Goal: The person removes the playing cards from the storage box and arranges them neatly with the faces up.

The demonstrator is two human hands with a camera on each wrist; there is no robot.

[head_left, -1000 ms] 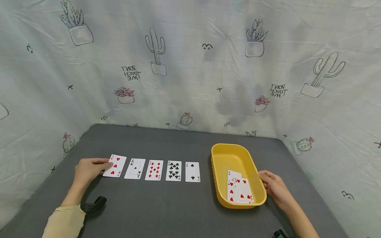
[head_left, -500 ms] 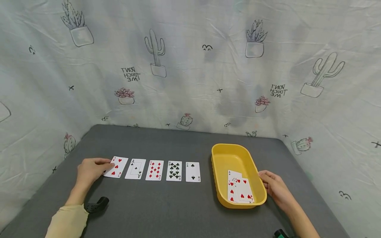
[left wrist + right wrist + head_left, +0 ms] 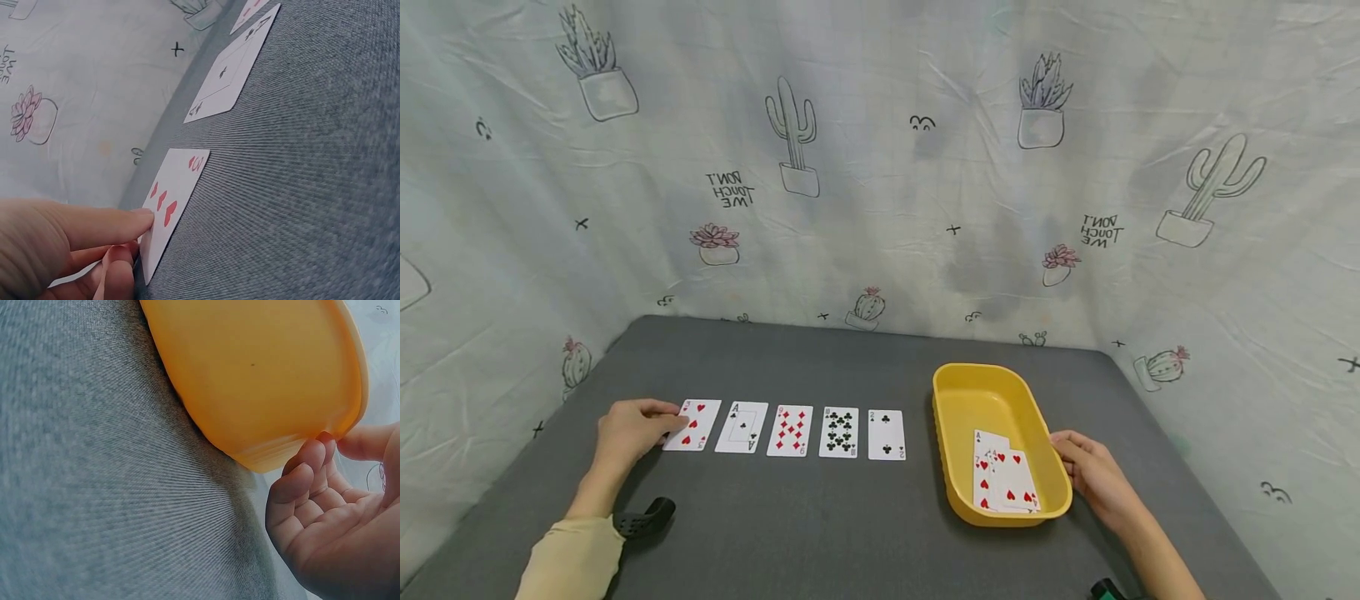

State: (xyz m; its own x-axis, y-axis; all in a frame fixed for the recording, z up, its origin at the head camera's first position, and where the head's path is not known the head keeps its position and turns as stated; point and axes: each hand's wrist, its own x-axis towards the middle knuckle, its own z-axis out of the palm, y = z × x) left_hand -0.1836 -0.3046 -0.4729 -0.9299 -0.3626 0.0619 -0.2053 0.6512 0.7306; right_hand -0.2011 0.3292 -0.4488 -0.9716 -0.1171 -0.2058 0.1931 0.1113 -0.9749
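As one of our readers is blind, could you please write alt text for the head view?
A person's left hand pinches the three of hearts, leftmost in a row of five face-up cards on a grey table. The right hand holds a yellow tray containing more cards; a cactus-print cloth hangs behind.

From twelve to two o'clock a yellow tray [image 3: 262, 400] is seen, marked at one o'clock by a small dark speck [image 3: 252, 364]. Near three o'clock its edge is pinched between the thumb and fingertips of the right hand [image 3: 337, 519], by which four o'clock is filled. From six to eleven o'clock a grey, ribbed desk [image 3: 94, 462] is shown, darkened beside the tray. At two o'clock a pale backdrop [image 3: 384, 369] is marked with a dark squiggle [image 3: 382, 309].
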